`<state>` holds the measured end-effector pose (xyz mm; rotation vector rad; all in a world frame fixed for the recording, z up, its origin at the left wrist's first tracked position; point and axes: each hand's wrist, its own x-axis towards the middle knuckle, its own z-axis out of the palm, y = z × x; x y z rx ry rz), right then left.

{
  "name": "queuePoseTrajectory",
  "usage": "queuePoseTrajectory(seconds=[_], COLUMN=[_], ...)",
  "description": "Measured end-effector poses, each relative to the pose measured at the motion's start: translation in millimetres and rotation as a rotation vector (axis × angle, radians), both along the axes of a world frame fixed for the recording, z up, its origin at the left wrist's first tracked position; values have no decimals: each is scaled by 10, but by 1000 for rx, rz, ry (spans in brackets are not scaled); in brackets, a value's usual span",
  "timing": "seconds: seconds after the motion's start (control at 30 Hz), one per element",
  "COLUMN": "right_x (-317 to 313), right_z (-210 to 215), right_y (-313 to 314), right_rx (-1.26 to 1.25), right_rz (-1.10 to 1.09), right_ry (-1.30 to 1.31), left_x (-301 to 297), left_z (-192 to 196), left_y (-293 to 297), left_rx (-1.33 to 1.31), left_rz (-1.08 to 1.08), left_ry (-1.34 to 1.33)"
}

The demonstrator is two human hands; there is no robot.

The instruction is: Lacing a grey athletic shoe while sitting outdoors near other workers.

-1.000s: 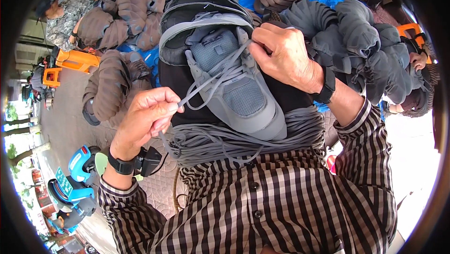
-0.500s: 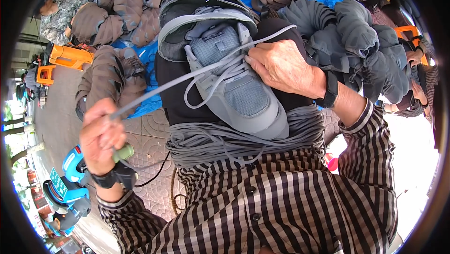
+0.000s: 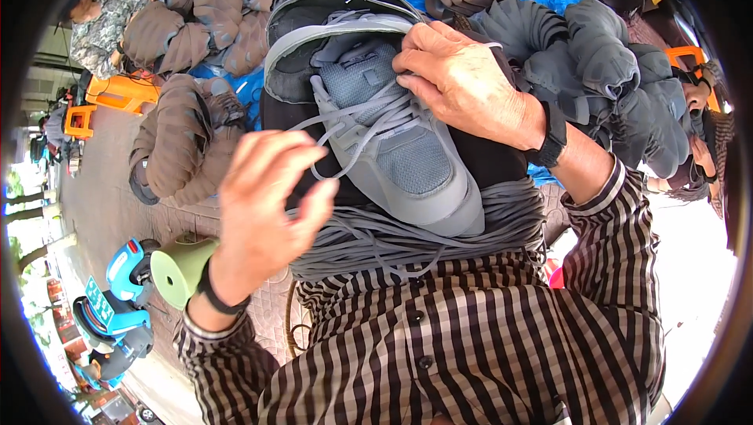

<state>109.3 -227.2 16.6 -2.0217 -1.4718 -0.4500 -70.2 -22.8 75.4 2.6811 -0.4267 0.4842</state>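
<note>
A grey mesh shoe (image 3: 400, 158) lies sole-down on black cloth over my lap, its toe toward me. My right hand (image 3: 463, 84) grips the shoe's collar and tongue from the right, with a thin grey lace running under its fingers. My left hand (image 3: 267, 197) hovers just left of the shoe, fingers spread and slightly curled, next to slack loops of the grey lace (image 3: 333, 143). I see nothing held in it. A thick bundle of loose grey laces (image 3: 408, 241) lies across my lap below the shoe.
Stacks of brown shoe uppers (image 3: 176, 143) lie on the left and grey ones (image 3: 612, 72) on the right, over a blue tarp. A green cone (image 3: 180, 268), a blue device (image 3: 118, 307) and an orange stool (image 3: 118, 92) stand left. Other people sit at top left (image 3: 102, 17) and right (image 3: 702, 96).
My left hand, which had drawn the lace taut far out to the left, has come back beside the shoe and the lace hangs slack. My right hand stays on the shoe.
</note>
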Motion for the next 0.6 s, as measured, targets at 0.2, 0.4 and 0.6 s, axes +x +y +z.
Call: queuePoseTrajectory(seconds=[0.2,0.4,0.6], right_x=[36,82,268], right_z=[-31,-11,97], right_y=[64,-58,-294], right_rx=[-27,-193,-128], right_rz=[-6,7,-53], right_ry=[-28,192,80], left_x=[331,482,508], left_z=[-177,-36,-3], left_y=[-118,-71,-103], left_rx=[-13,-331,-398], left_rz=[-5,-5,-42], left_ry=[157,369,452])
